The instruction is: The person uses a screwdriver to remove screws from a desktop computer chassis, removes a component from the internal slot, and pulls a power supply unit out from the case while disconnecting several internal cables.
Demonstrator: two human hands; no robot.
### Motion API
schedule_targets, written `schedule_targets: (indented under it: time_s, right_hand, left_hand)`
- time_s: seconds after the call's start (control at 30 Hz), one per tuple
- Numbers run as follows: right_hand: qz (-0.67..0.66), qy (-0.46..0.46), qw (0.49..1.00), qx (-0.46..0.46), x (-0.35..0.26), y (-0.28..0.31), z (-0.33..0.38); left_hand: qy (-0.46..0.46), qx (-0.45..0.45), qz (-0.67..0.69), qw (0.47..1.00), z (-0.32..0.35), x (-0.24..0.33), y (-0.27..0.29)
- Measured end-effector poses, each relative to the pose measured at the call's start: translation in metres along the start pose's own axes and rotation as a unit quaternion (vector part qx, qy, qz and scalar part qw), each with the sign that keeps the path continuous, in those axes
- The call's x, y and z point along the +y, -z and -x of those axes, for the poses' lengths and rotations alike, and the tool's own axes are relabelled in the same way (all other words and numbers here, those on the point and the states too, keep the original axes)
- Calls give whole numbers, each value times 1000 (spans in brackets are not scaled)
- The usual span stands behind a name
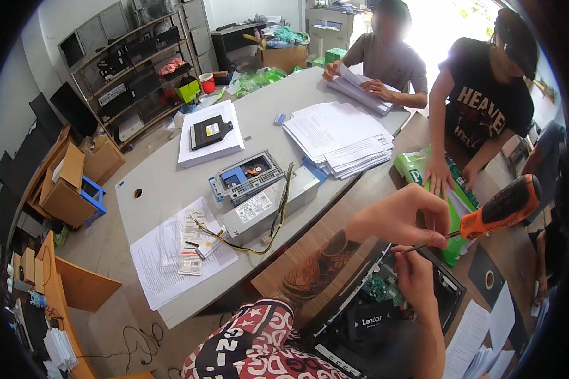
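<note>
My left hand (398, 218) pinches the thin shaft of a screwdriver (498, 207) just below its orange and black handle. The screwdriver lies nearly level, its handle pointing right and slightly up. At the shaft's other end, the fingertips of my right hand (417, 278) are closed around the tip; whether a screw is there is too small to see. Beneath both hands an open black computer case (450, 292) rests by my lap. Inside it are a green circuit board (380, 287) and a flat black drive (370, 323). My right forearm covers part of the case.
On the grey table (164, 158) lie a metal power supply (259, 208) with cables, a drive cage (250, 174), a black optical drive (210, 132) on papers, opened blister packaging (191, 243) and a paper stack (338, 136). Two people work opposite, one handling a green package (423, 167).
</note>
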State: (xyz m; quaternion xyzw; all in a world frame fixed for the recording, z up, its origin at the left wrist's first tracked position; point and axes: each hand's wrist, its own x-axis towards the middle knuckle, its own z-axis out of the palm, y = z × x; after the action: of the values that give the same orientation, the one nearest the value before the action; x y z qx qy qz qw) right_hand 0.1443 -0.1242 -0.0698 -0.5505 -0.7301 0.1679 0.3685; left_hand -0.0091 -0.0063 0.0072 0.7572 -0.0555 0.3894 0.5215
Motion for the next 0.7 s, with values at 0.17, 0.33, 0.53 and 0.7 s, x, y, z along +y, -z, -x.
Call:
schedule_targets:
  time_s: [0.17,0.33,0.53,0.7]
  right_hand:
    - [10,-24,1000,-13,-4,-4,0]
    - [15,-15,1000,-13,-6,-6,-3]
    - [-4,-4,1000,14,2,-4,-1]
    - [1,-22,1000,-12,-7,-7,-3]
  left_hand:
    - [-7,46,-17,999,6,17,4]
    - [-76,135,-158,975,47,99,27]
    - [-25,203,-212,956,138,146,34]
    - [162,317,-278,892,231,139,7]
